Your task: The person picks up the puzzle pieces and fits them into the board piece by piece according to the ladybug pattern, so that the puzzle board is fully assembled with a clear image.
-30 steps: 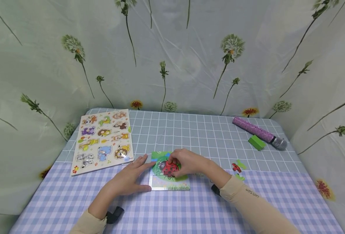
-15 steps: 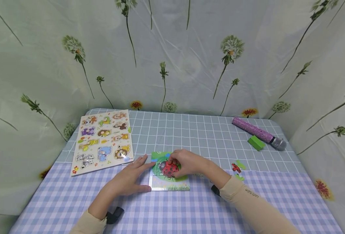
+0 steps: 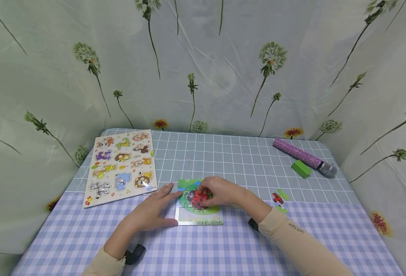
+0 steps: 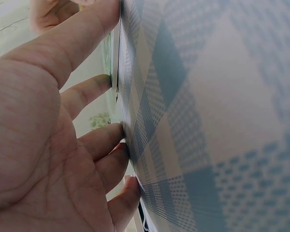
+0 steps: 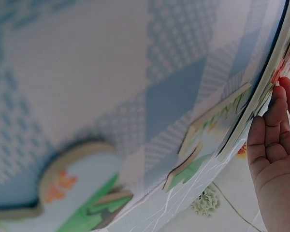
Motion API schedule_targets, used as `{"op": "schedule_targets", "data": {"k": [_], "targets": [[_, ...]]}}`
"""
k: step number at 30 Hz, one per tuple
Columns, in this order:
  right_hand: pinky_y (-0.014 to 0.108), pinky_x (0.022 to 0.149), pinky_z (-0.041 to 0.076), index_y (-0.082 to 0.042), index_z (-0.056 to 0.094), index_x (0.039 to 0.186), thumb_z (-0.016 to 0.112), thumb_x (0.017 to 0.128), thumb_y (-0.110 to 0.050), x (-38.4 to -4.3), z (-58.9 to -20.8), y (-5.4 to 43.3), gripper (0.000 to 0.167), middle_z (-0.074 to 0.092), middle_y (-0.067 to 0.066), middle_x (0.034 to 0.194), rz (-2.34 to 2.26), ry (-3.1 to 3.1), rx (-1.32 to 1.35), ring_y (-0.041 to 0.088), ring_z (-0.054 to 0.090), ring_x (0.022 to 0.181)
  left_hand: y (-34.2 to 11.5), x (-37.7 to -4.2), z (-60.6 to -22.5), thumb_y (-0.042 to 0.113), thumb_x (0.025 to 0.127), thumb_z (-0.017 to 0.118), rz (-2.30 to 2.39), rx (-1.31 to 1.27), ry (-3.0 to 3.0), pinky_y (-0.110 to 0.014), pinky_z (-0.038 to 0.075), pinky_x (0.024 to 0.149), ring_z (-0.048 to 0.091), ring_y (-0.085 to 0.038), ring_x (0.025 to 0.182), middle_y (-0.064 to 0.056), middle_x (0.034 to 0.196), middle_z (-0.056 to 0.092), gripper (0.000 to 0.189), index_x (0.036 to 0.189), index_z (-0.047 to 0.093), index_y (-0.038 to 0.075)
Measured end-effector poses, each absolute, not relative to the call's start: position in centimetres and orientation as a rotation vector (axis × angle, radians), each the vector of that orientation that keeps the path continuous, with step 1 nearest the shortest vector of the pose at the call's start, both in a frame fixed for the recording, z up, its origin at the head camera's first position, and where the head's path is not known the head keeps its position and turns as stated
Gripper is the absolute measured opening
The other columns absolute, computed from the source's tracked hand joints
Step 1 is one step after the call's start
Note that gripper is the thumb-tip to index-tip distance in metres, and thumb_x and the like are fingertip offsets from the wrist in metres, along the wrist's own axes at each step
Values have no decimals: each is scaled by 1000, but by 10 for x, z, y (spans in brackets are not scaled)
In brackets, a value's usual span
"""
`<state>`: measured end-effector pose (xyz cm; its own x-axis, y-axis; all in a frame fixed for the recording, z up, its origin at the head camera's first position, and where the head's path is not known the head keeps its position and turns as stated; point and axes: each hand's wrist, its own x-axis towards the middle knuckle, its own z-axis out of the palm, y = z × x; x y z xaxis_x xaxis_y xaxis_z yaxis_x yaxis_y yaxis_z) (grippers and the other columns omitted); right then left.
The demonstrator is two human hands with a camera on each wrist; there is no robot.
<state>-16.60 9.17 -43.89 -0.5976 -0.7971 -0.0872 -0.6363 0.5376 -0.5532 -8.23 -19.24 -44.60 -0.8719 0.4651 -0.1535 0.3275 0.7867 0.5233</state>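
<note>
Right hand [image 3: 220, 191] pinches, bent fingers and thumb together, at the red, black-spotted ladybird piece [image 3: 199, 201]; left hand [image 3: 153, 210], fingers spread, touches the flat, rectangular green puzzle board [image 3: 200, 222] on blue-white checked cloth [image 3: 192, 249]. Best brace firmly, align knobs, press evenly.

Head view: from above, facing forward and down over tabletop [image 3: 203, 157]. Wrist views: close, low, skimming checked cloth [image 4: 227, 101]; all three catch puzzle board [image 3: 200, 217].
</note>
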Motion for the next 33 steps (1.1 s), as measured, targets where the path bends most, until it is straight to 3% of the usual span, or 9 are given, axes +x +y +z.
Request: {"op": "schedule_targets", "data": {"k": [13,17,25,33], "targets": [[16,71,51,-10,77,109,87,92,-24,-167,-436,88,24,67,-2,95,-645,2466,-1175,9,57,82,-192,-82,-444,49,86,88,734,592,2695,-73,27,129,26,-49,163,-21,177,26,90,163,48,23],[17,75,53,-11,77,111,86,93,-26,-166,-434,89,25,68,-2,99,-656,2456,-1171,9,59,86,-192,-83,-444,49,86,88,715,596,2703,-73,28,128,27,-48,163,-21,177,27,90,162,49,23],[26,86,58,-15,78,115,81,98,-30,-166,-427,106,23,70,-2,108,-752,2482,-1099,15,65,96,-190,-83,-443,48,86,89,697,604,2717,-73,30,127,29,-48,162,-22,176,29,89,162,50,22],[40,87,62,-10,78,117,75,102,-27,-165,-413,140,23,74,6,109,-861,2499,-1079,24,68,100,-189,-82,-440,46,84,91,695,597,2715,-72,30,128,30,-49,162,-24,176,29,90,161,51,20]]}}
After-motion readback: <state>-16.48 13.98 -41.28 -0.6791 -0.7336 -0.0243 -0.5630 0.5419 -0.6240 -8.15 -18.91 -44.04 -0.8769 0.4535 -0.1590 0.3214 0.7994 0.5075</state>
